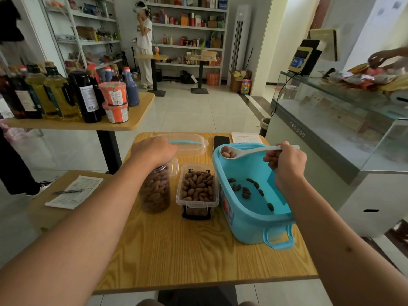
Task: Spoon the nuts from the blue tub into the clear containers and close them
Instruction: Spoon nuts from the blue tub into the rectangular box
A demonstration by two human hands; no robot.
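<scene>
The blue tub (254, 224) stands at the right of the wooden table (187, 257), with several nuts (245, 191) left on its bottom. My right hand (287, 162) grips the handle of a white spoon (249, 151) that holds a few nuts above the tub's far rim. A clear rectangular container (197, 203), open and nearly full of nuts, sits in the middle. To its left stands a tall clear jar (155, 191) full of nuts. My left hand (152, 150) grips the jar's top from above and hides its mouth.
A clear lid with a blue handle (187, 143) lies at the table's far side, beside a black phone (220, 141) and a paper (246, 138). A paper and pen (74, 192) lie on a side table at left. Bottles crowd another table beyond. A glass counter stands at right.
</scene>
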